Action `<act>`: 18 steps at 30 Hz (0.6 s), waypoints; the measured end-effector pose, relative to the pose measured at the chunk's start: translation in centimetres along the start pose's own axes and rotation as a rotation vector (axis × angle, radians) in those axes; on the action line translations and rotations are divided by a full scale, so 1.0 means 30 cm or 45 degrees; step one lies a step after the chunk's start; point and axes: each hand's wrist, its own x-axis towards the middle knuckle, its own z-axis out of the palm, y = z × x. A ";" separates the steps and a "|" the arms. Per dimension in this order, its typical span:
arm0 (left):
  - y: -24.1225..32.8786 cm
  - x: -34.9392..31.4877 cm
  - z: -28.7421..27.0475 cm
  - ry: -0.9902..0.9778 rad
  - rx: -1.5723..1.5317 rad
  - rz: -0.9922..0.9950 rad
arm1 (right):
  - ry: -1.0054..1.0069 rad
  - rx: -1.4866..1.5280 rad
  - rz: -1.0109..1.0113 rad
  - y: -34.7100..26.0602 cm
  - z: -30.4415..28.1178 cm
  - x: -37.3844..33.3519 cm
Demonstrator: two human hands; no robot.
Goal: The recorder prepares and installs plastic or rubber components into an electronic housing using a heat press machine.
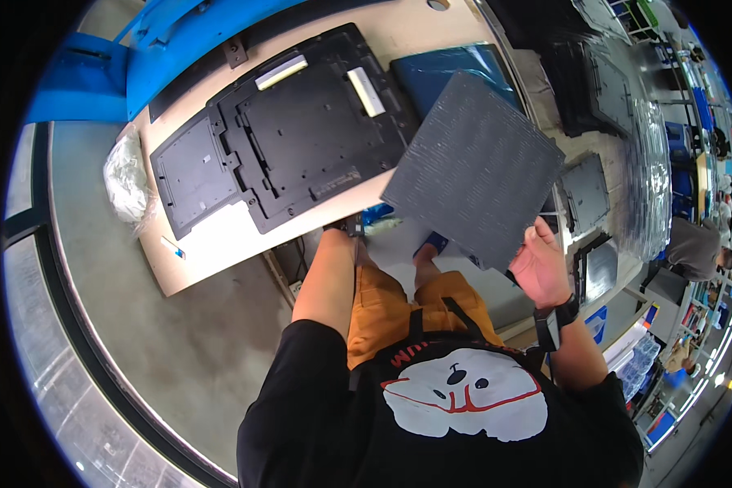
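Observation:
A flat, square black panel with rows of fine texture is held up at a tilt in front of the table. My right hand grips it near its lower right corner, thumb and fingers closed at the edge. My left forearm reaches to the table's front edge, where a dark object sits at the wrist; the left fingers are hidden. On the table lies a large black moulded plastic part with ribs, recesses and two white strips.
A blue machine frame borders the table's far left. Behind the panel lies a dark blue film-covered sheet. A crumpled clear plastic bag hangs at the left edge. Wrapped black parts are stacked at right; a person is farther off.

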 end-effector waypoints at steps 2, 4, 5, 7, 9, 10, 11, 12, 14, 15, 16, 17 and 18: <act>-0.041 0.023 -0.019 -0.005 -0.039 -0.054 | -0.069 0.089 -0.001 0.070 0.068 0.048; -0.086 -0.005 -0.044 0.001 -0.068 -0.118 | -0.261 0.112 0.008 0.125 0.148 0.101; -0.093 -0.010 -0.052 0.008 -0.077 -0.151 | -0.180 0.166 -0.003 0.167 0.210 0.126; -0.122 -0.088 -0.067 0.023 -0.093 -0.214 | -0.138 0.290 0.013 0.234 0.312 0.174; -0.133 -0.122 -0.097 0.024 -0.108 -0.268 | -0.221 0.335 -0.019 0.329 0.363 0.235; -0.148 -0.155 -0.116 0.018 -0.121 -0.291 | -0.288 0.376 -0.057 0.363 0.395 0.260; -0.156 -0.175 -0.125 0.020 -0.131 -0.314 | -0.155 0.352 0.005 0.386 0.456 0.281; -0.197 -0.217 -0.161 0.020 -0.144 -0.332 | -0.127 0.324 0.021 0.411 0.513 0.300; -0.226 -0.278 -0.177 -0.004 -0.183 -0.342 | -0.090 0.326 0.015 0.447 0.562 0.332; -0.551 -0.435 -0.151 0.216 -0.203 -0.246 | -0.187 0.352 0.107 0.498 0.678 0.322; -0.491 -0.460 -0.126 0.147 -0.499 -0.650 | -0.089 0.307 0.064 0.499 0.653 0.351; -0.554 -0.533 -0.149 0.010 -0.340 -0.680 | -0.033 0.290 0.065 0.502 0.666 0.362; -0.594 -0.586 -0.163 -0.117 -0.234 -0.754 | -0.023 0.274 0.036 0.500 0.661 0.380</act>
